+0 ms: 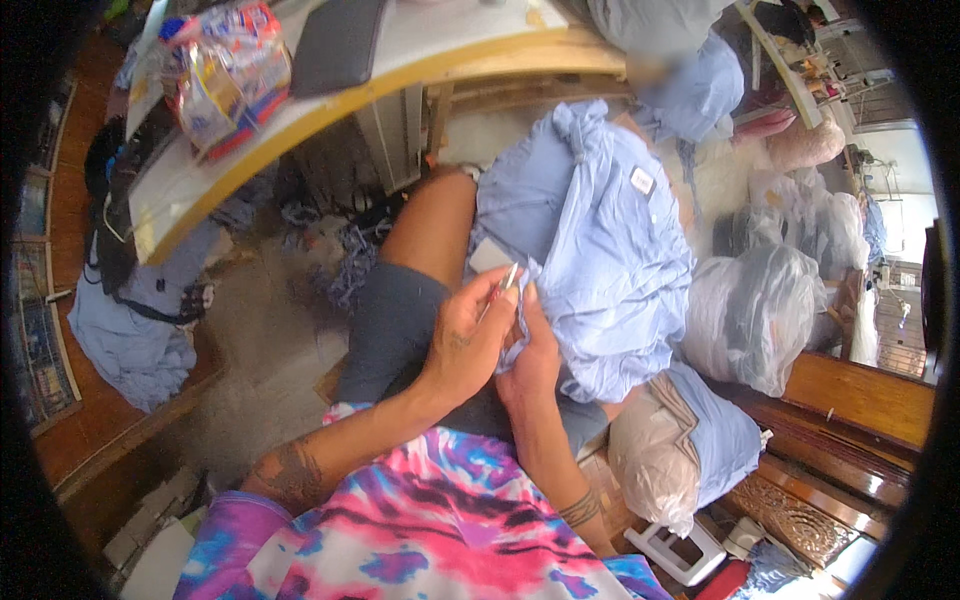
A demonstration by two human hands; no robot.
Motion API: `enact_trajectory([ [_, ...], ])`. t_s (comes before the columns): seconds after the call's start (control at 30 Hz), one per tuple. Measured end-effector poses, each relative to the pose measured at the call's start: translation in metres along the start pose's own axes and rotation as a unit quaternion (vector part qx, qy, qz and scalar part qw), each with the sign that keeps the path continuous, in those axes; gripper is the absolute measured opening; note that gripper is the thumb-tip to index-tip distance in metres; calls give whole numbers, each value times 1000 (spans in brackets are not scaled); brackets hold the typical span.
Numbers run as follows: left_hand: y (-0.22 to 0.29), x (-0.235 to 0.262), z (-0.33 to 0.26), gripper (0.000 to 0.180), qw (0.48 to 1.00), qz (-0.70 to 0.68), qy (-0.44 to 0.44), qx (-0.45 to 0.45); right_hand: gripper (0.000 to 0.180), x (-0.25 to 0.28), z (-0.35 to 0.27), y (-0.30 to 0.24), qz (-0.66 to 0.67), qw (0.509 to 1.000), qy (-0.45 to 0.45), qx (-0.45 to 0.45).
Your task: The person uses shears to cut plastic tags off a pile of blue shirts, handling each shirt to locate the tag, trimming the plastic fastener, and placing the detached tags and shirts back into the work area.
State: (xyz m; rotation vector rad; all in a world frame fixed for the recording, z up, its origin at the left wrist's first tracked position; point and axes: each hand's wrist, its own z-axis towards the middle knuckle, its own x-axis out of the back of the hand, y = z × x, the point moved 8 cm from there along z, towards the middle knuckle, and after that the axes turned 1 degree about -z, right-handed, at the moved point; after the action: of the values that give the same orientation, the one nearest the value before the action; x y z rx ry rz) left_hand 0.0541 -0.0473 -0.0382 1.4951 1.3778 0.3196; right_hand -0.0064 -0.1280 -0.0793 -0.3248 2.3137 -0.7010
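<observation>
A light blue cloth garment (620,260) lies bunched across my lap, with a small white label (641,181) on its upper part. My left hand (468,328) is closed around a small slim metal tool (510,276) with a touch of red at its grip; its exact kind is too small to make out. Beside it, my right hand (533,350) pinches a folded edge of the garment between thumb and fingers. The tool's tip is close to that edge, but whether it touches I cannot tell. A whitish patch (489,256) shows just past my left fingers.
A white table (430,45) with a yellow edge stands ahead, bearing a colourful plastic package (225,80) and a dark flat object (338,45). Stuffed plastic bags (755,315) and a cloth-topped bundle (660,450) sit at right. Blue cloth (135,335) lies at left.
</observation>
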Motion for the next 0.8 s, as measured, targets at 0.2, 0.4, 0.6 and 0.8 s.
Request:
enact_trajectory([
  [0.2, 8, -1, 10, 41, 972, 190, -35, -136, 40, 0, -7, -22, -4, 999, -46, 24],
  [0.4, 11, -6, 17, 34, 952, 237, -56, -186, 39, -10, 3, -21, 72, 995, -52, -46],
  [0.6, 13, -20, 8, 32, 941, 218, -5, -260, 32, 1, 31, -16, 118, 987, -108, 19],
  [0.8, 14, -31, 5, 37, 951, 211, -58, -220, 29, -8, -1, -40, 143, 984, -71, 83],
])
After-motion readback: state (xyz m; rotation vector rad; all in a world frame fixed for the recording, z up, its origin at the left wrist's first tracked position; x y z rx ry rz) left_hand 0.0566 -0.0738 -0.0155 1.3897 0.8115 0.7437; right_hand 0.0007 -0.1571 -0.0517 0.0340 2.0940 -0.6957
